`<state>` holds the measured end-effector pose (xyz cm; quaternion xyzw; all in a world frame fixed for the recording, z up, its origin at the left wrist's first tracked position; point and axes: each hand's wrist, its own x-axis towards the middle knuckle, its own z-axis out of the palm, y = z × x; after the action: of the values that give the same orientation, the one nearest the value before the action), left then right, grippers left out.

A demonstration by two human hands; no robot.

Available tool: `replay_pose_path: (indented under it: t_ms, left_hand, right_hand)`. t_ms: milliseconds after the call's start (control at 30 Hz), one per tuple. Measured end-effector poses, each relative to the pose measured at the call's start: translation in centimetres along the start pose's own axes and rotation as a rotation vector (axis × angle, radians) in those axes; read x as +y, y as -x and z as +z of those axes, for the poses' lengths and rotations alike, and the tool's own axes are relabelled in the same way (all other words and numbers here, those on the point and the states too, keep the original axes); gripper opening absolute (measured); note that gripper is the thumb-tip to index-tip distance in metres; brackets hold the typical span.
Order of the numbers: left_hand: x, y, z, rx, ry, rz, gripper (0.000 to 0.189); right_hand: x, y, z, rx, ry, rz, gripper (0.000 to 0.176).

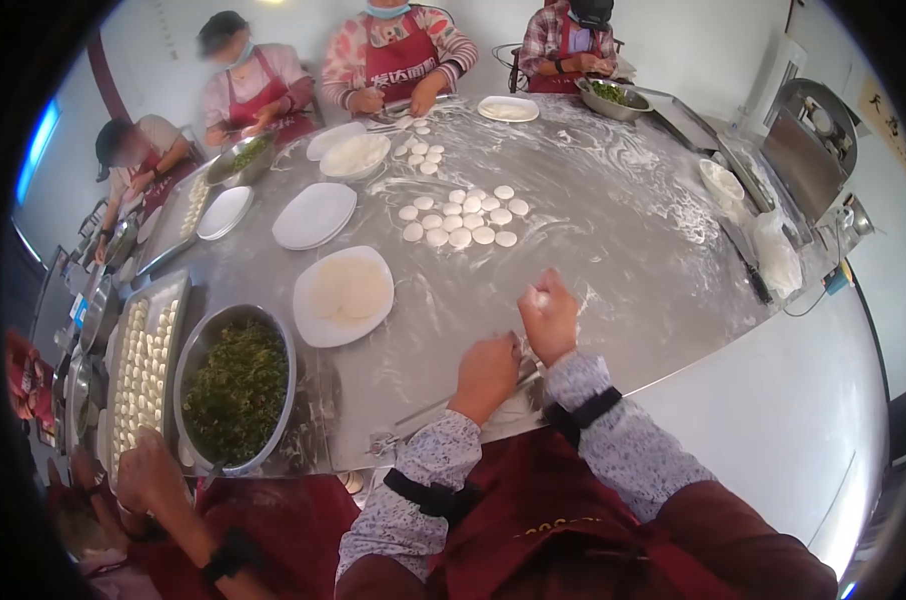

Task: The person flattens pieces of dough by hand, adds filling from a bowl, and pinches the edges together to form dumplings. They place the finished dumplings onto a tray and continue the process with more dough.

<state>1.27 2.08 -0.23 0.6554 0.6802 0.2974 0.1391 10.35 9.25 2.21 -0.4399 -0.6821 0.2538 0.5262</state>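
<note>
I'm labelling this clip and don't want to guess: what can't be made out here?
Head view: whatever the right hand may hold, mostly hidden by its own grip.
Head view: what lies beneath the left hand, covered by the hand itself.
Head view: the separate ingredients of the chopped greens, too small.
Head view: the yellow lettering, broken by folds.

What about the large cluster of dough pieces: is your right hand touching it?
No, the large cluster lies beyond the right hand, with tabletop between.
</note>
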Motion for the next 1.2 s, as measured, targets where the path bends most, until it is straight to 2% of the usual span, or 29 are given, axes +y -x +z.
replay_pose_path:
  t_ms: [33, 100, 167, 200, 267, 400, 467, 533, 600, 633, 700, 800, 867, 900, 967, 1033, 1100, 1200]
  left_hand:
    - [-0.2, 0.2, -0.3, 0.009, 0.001, -0.003, 0.014]
    - [-0.9, 1.0, -1.3, -0.146, 0.039, 0.040, 0.014]
    - [-1.6, 1.4, -1.9, -0.154, 0.133, 0.022, 0.014]
    - [-1.7, 2.0, -1.7, -0.170, 0.229, 0.001, 0.014]
    - [-0.8, 1.9, -1.2, -0.156, 0.189, 0.030, 0.013]
    - [0.6, 0.5, -0.5, -0.028, 0.050, -0.055, 0.012]
    - [-0.5, 0.3, 0.4, -0.002, 0.030, 0.059, 0.013]
    - [-1.1, 0.7, -0.3, -0.047, 0.043, 0.040, 0.014]
    - [-1.7, 1.0, -1.3, -0.108, 0.052, 0.027, 0.014]
    - [-2.0, 1.1, -1.7, -0.119, 0.108, -0.013, 0.014]
    - [-1.4, 1.5, -1.8, -0.133, 0.155, -0.023, 0.013]
    - [-0.2, 0.8, -0.6, -0.028, 0.131, -0.019, 0.012]
    - [0.2, 0.4, -0.4, 0.007, 0.162, -0.047, 0.011]
    - [-0.3, 0.4, 0.0, 0.008, 0.116, -0.002, 0.012]
    - [-0.8, 0.4, -0.1, 0.020, 0.071, 0.039, 0.012]
    - [-1.2, 0.9, -1.0, -0.139, 0.082, -0.013, 0.012]
    - [-1.1, 1.3, -1.7, -0.135, 0.145, -0.024, 0.012]
    - [-0.1, 1.3, -0.8, -0.112, 0.197, 0.013, 0.012]
  right_hand:
    - [0.2, 0.7, -1.0, -0.019, 0.009, 0.053, 0.014]
    - [1.0, 2.5, -2.9, -0.038, 0.020, 0.106, 0.014]
    - [1.8, 4.5, -4.3, -0.014, -0.194, 0.083, 0.014]
    - [1.7, 4.4, -4.1, -0.014, -0.187, 0.101, 0.014]
    - [1.1, 2.6, -2.7, -0.002, -0.078, 0.046, 0.014]
    - [-0.2, 0.1, -0.1, -0.007, 0.001, 0.015, 0.014]
    - [0.2, 0.8, -0.9, 0.021, 0.057, 0.055, 0.014]
    - [1.3, 3.0, -3.0, 0.015, 0.052, 0.032, 0.015]
    - [0.7, 5.0, -5.0, -0.022, -0.157, 0.172, 0.015]
    - [0.6, 4.8, -5.0, -0.019, -0.153, 0.184, 0.015]
    - [0.1, 3.8, -4.4, -0.015, 0.008, 0.059, 0.014]
    - [0.1, 0.6, -0.5, 0.034, 0.064, 0.043, 0.014]
    - [0.7, 0.4, -0.1, 0.039, 0.067, -0.001, 0.013]
    - [0.8, 0.3, -0.1, 0.042, 0.075, -0.039, 0.013]
    - [0.4, 2.0, -2.4, 0.019, 0.046, -0.008, 0.013]
    - [-0.1, 3.2, -3.9, 0.001, 0.018, 0.035, 0.013]
    - [-0.1, 4.3, -4.7, 0.031, -0.011, 0.043, 0.013]
    - [0.6, 1.4, -1.5, 0.045, 0.026, 0.013, 0.013]
